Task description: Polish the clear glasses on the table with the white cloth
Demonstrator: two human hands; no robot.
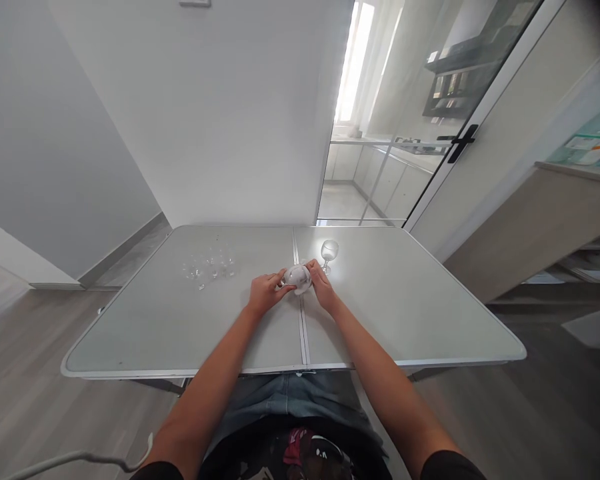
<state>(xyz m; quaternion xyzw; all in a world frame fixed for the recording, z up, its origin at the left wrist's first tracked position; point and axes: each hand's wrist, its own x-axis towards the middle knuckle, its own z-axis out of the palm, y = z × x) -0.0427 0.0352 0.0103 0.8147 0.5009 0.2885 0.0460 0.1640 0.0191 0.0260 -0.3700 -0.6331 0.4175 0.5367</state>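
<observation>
Over the seam in the table's middle, both hands hold a clear stemmed glass [297, 275], tilted on its side. Something white, perhaps a cloth or tissue, shows at its bowl; I cannot make out whether it is inside or around. My left hand [267, 292] pinches the glass at its left end, where the stem seems to be. On the other end, the fingers of my right hand [321, 283] are closed at the bowl and the white material. Just beyond my right hand, another stemmed glass [329, 251] stands upright on the table.
Several clear glasses [211, 265] stand close together on the left part of the pale folding table [400, 313]. A wall rises along its far edge. A glass door with a black handle [462, 143] is at the far right, beside a wooden shelf [540, 227].
</observation>
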